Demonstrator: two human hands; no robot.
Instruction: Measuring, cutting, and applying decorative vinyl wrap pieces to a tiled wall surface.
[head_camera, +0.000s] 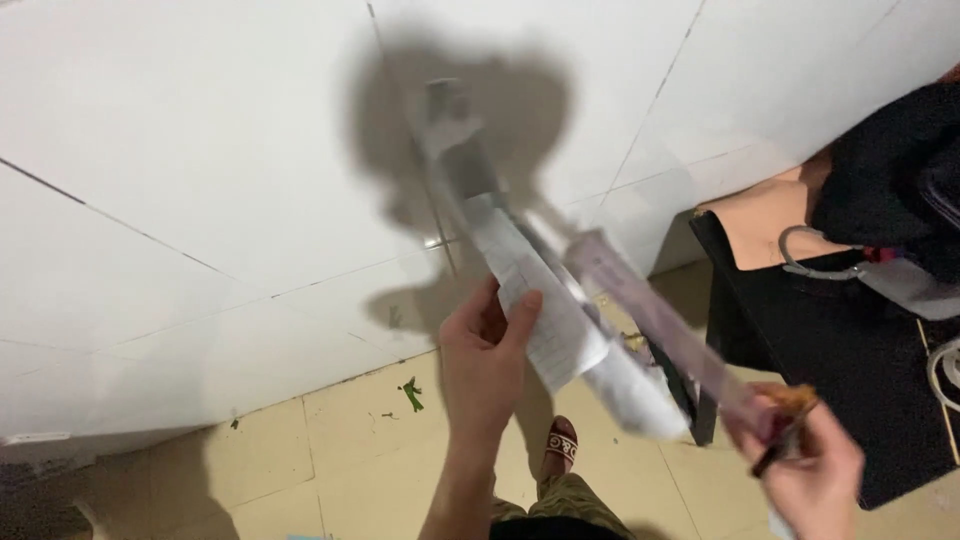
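The person's left hand (487, 352) is raised in front of a white tiled wall (200, 180), its thumb and fingers pinched on the lower edge of a long white paper wrapper (540, 300) that is blurred with motion. The wrapper runs up and away from that hand toward the wall, where its far end is a grey smear over its own shadow, and down past the hand to a loose white end hanging just beside a black tabletop (840, 370).

The right hand (815, 465) sits lower and out to the side, over the near corner of the tabletop, clenched around the end of a long, pale translucent strip (660, 320). The strip slants up from that hand toward the wrapper, meeting it just above the left hand; whether the two are joined there I cannot tell, the blur is too heavy. Something small and orange-brown (792, 398) sits at the top of the right hand's grip, and a thin dark stick pokes out below its fingers.

Beyond the right hand a heap of black cloth (890, 170) lies on the far end of the tabletop with a grey cord (810, 262) beside it. Below the left hand is the yellowish floor (350, 450), a sandalled foot (562, 445) and a green scrap (412, 393).
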